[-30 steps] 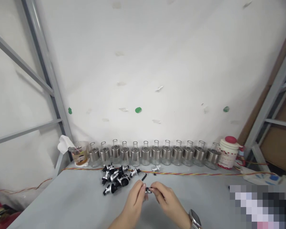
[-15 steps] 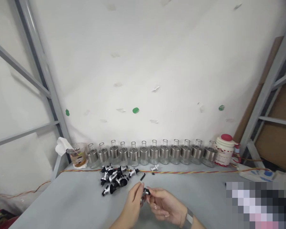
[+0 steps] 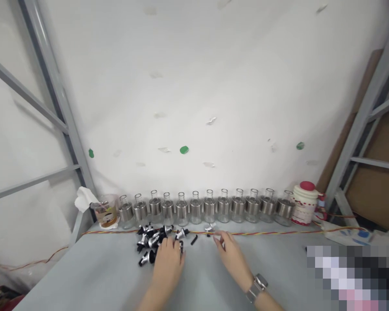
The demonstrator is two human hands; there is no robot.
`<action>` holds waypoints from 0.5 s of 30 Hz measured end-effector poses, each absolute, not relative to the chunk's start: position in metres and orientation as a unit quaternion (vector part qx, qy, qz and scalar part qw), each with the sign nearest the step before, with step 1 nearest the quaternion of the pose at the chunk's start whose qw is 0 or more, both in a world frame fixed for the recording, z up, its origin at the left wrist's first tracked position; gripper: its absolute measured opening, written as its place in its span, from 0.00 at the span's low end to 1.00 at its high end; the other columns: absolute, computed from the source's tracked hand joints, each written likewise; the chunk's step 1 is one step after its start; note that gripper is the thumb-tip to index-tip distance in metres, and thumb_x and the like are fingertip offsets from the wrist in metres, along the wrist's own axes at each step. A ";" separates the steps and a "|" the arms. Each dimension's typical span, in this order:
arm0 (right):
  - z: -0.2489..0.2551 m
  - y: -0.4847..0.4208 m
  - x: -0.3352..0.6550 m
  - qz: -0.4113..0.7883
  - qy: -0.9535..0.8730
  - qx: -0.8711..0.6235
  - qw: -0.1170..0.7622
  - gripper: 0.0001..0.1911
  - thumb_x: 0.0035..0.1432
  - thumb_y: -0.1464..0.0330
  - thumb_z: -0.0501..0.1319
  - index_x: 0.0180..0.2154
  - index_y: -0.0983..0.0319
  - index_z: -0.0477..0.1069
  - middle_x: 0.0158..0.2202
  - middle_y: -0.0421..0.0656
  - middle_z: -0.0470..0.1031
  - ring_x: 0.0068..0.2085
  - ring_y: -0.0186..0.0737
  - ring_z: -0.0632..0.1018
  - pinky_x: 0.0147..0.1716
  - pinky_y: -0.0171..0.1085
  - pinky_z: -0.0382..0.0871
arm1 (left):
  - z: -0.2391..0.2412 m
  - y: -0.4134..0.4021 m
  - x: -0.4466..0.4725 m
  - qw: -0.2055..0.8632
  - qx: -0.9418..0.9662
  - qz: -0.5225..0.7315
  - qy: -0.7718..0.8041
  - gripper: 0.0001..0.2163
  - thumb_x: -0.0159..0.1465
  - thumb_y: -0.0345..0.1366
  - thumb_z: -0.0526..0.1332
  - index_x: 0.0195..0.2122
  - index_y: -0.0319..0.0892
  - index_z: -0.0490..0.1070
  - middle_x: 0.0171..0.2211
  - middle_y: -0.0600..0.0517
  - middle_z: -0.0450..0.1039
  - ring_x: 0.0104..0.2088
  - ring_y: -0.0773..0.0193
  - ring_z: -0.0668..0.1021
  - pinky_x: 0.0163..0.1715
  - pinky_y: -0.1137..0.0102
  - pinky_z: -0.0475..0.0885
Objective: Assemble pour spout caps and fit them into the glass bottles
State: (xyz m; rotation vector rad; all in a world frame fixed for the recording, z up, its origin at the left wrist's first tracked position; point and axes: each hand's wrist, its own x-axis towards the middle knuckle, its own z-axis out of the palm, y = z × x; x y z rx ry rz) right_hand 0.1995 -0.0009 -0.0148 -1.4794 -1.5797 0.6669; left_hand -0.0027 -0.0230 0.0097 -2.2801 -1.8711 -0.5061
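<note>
Pourers [image 3: 153,241] could scatter if the left hand [image 3: 168,260], its grip hidden from me, nudges them; the right hand [image 3: 231,252] is half-open.

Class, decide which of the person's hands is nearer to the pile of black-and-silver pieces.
Left. The left hand covers part of the pile at its near right edge; the right hand is apart, off to the right, near a small silver piece.

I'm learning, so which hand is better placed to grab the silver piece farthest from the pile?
Probably the right hand: it's close to that silver piece, while the left hand is over at the pile.
</note>
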 end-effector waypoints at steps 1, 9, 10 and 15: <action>-0.016 0.002 0.204 0.203 -0.653 -0.593 0.424 0.16 0.56 0.68 0.48 0.45 0.62 0.65 0.38 0.47 0.69 0.40 0.44 0.70 0.42 0.40 0.61 | 0.010 -0.022 -0.005 0.097 -0.756 -0.153 -0.629 0.08 0.57 0.31 0.54 0.35 0.38 0.70 0.35 0.45 0.67 0.40 0.53 0.69 0.40 0.61 0.63; -0.012 0.039 0.205 0.015 -0.772 -0.590 0.237 0.24 0.50 0.81 0.49 0.45 0.54 0.69 0.53 0.44 0.64 0.48 0.46 0.65 0.44 0.40 0.55 | 0.021 -0.028 0.002 0.108 -0.744 -0.159 -0.640 0.13 0.54 0.31 0.58 0.42 0.38 0.69 0.41 0.44 0.67 0.44 0.52 0.69 0.42 0.61 0.64; -0.012 0.044 0.205 0.023 -0.768 -0.593 0.242 0.21 0.51 0.80 0.50 0.42 0.56 0.71 0.50 0.46 0.67 0.47 0.46 0.67 0.43 0.40 0.55 | 0.021 -0.029 0.006 0.094 -0.747 -0.163 -0.637 0.15 0.54 0.32 0.58 0.43 0.37 0.68 0.44 0.42 0.66 0.45 0.51 0.68 0.43 0.60 0.64; -0.008 0.049 0.220 0.098 -0.724 -0.605 0.317 0.13 0.49 0.79 0.52 0.30 0.61 0.72 0.36 0.47 0.71 0.42 0.46 0.69 0.43 0.41 0.56 | 0.011 -0.028 0.020 -0.028 -0.797 -0.201 -0.568 0.25 0.53 0.31 0.57 0.54 0.30 0.58 0.59 0.36 0.48 0.56 0.48 0.59 0.51 0.58 0.60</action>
